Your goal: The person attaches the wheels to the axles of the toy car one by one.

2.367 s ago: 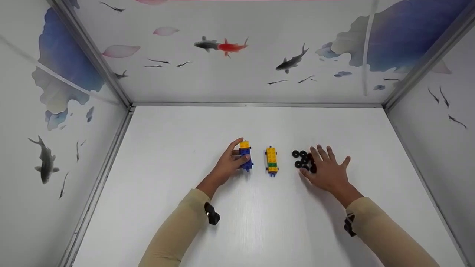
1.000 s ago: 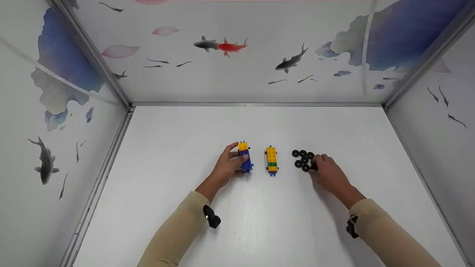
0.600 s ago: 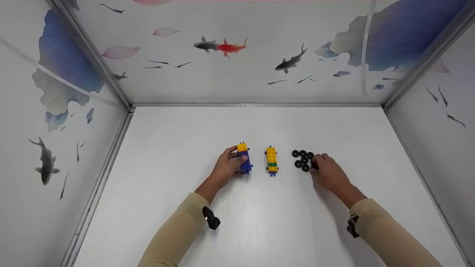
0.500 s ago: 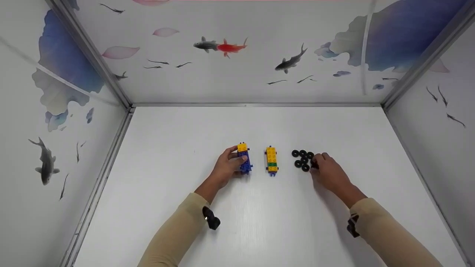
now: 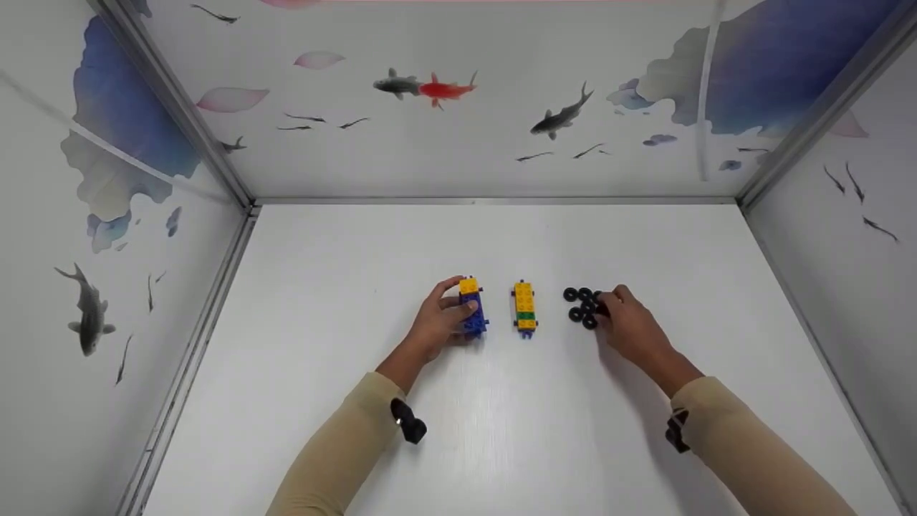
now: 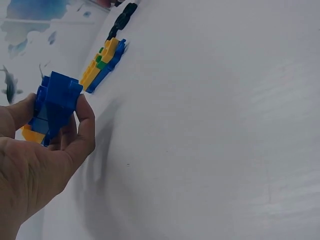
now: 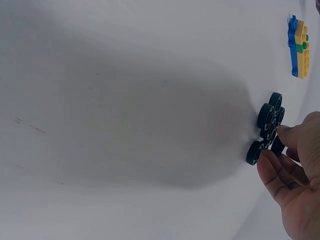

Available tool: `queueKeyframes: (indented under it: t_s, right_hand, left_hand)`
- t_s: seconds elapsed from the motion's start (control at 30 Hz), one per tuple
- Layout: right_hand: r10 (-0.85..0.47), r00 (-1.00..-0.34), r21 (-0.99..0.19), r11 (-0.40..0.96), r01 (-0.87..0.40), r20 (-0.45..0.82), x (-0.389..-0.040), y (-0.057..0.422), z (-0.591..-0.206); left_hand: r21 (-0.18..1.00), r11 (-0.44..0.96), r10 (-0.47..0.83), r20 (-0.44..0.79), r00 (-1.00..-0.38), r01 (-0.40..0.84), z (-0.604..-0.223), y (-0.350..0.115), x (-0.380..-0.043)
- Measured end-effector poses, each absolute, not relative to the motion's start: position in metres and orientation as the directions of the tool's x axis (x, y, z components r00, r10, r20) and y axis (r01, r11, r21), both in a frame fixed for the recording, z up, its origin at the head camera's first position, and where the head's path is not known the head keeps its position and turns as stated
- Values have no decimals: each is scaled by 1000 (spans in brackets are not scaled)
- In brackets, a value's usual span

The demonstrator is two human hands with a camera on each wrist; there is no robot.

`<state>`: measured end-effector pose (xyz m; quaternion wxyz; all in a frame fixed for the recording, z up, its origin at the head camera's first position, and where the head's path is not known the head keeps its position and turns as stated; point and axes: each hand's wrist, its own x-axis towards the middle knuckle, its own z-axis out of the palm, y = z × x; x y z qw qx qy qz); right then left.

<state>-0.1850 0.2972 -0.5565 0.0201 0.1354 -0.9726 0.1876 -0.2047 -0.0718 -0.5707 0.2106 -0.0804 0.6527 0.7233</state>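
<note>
My left hand (image 5: 435, 322) grips a toy building-block car (image 5: 472, 308), blue with a yellow block at its far end. In the left wrist view the blue car's end (image 6: 59, 95) sits between thumb and fingers, lifted off the table. At the right, a cluster of black toy wheels (image 5: 575, 314) lies flat on the table. My right hand (image 5: 634, 326) is at the near right side of that cluster; in the right wrist view its thumb and fingers pinch one black wheel (image 7: 278, 146). The other wheels (image 7: 266, 117) lie just beyond the fingertips.
Between the hands stands a second block car (image 5: 524, 307), yellow and green on a blue base with small axle stubs. The white table (image 5: 487, 430) is bounded by a metal edge strip (image 5: 358, 201) and upright panels printed with fish.
The right hand was spread over the wheels; its fingers have drawn together and pinch one, shifting slightly left lately. The left hand has tilted and moved its car a little.
</note>
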Motion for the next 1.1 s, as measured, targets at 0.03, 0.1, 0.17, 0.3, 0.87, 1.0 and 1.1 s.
queueKeyframes:
  t_s: [0.03,0.1,0.17,0.3,0.87,1.0,1.1]
  right_hand:
    - [-255,-963,-364,892,-268,85,-185,296,-556]
    - [-260,-962,-368,889,-272,84,-187,292,-556]
    - [-267,-960,-378,883,-279,85,-188,288,-556]
    - [-279,-956,-401,868,-292,92,-191,280,-554]
    - [-291,-956,-457,845,-279,45,-206,236,-541]
    - [-306,-947,-484,817,-314,98,-208,225,-540]
    - [-313,-939,-522,783,-338,139,-209,218,-540]
  left_hand:
    - [909,-58,200,-394,-897,-413,-571,-71,-204]
    - [906,-55,199,-401,-894,-419,-571,-70,-204]
    - [904,-51,199,-408,-891,-425,-572,-69,-204]
    - [900,-54,198,-414,-888,-432,-573,-66,-205]
    - [903,-61,203,-406,-891,-425,-570,-60,-203]
    - [908,-66,208,-394,-896,-414,-571,-58,-200]
    - [907,-71,208,-393,-896,-414,-572,-56,-199]
